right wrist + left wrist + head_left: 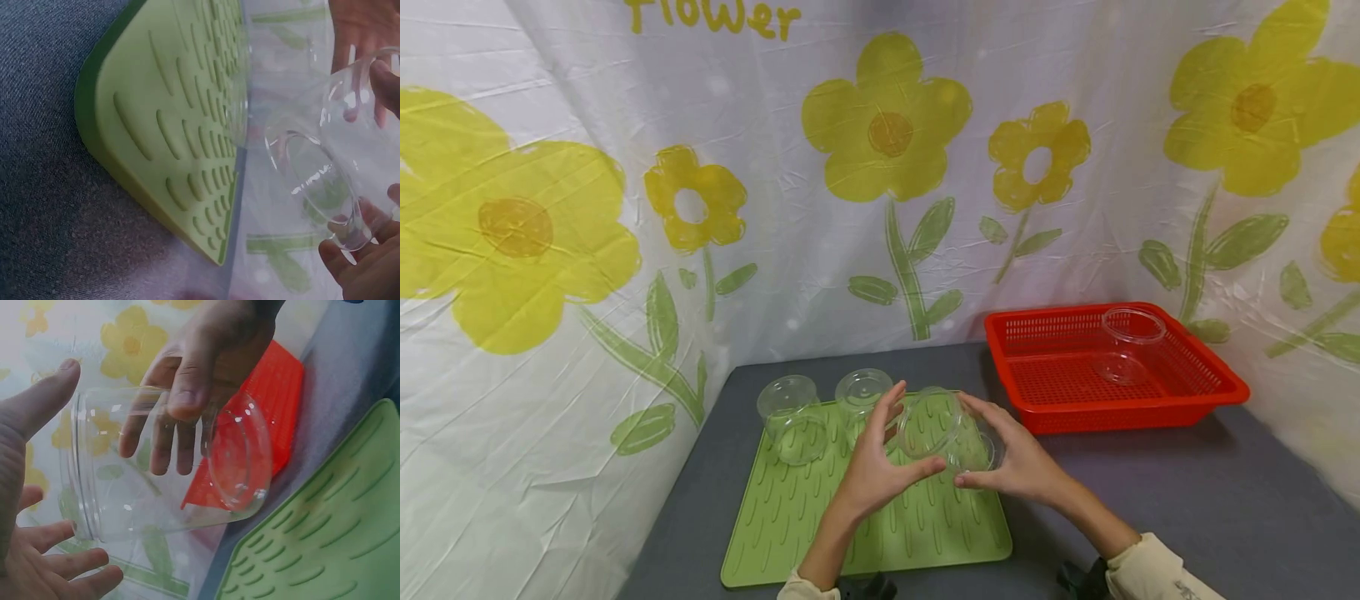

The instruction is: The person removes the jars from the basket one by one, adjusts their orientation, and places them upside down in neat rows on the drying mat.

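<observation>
Clear jar (943,429) in midair over green mat (790,517), betw both hands; step looks like reorienting/passing. R hand (1011,454) grasps base end; L hand (880,475) spread round rim, can't tell if gripping. Next move prob needs steady hold. Long axis tilted, mouth twd L.

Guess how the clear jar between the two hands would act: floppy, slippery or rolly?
The clear jar is probably stiff rather than floppy, since its sides look evenly round. Its smooth, shiny surface may feel slippery. Laid on its side, it could well roll, because its body is round.
</observation>
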{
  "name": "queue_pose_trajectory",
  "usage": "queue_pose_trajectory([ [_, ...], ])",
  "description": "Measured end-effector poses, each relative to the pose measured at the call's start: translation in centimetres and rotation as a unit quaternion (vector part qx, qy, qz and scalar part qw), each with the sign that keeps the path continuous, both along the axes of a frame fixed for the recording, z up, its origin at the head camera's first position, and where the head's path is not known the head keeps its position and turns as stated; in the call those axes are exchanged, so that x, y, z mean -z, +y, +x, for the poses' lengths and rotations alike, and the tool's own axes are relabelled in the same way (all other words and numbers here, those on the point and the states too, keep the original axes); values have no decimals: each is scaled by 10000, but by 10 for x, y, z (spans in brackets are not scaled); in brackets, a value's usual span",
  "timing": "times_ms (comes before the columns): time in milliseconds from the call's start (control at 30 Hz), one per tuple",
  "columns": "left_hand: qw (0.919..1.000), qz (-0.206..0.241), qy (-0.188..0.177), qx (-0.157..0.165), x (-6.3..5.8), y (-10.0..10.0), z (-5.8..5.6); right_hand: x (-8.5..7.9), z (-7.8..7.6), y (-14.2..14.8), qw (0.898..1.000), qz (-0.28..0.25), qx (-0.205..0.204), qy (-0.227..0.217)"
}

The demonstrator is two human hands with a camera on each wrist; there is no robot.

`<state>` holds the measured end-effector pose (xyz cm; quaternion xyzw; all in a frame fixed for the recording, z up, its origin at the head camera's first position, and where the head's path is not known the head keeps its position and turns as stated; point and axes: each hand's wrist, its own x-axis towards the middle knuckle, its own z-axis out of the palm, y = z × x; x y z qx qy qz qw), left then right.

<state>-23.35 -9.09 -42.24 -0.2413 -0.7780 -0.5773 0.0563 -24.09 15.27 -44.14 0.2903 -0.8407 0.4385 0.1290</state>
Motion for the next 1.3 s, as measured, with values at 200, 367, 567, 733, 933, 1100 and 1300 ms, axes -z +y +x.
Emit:
queue_pose_trajectory([
  [200, 9990, -447, 67, 3, -6, 3, 1, 2, 1, -2, 9991, 309, 23, 276],
  [367, 9989, -469, 74, -22, -7, 5, 4, 2, 5, -3, 9990, 384, 0, 240],
  [567, 9991, -402, 49, -89, -3, 5, 4, 3, 8, -3, 9991, 373, 0, 223],
  [733, 9989, -430, 97, -131, -3, 6, 4, 2, 8, -3, 9986, 414, -16, 336],
  [933, 9992, -363, 96, -126, -2, 5, 4, 0, 9, -3, 9982, 479, -13, 358],
  [1100, 9994, -202, 161, -213, 1, 4, 5, 0, 7, -3, 9982, 368, -41, 466],
  [1300, 9993, 150, 233, -238, 6, 4, 7, -1, 5, 1, 9996, -29, -51, 286],
])
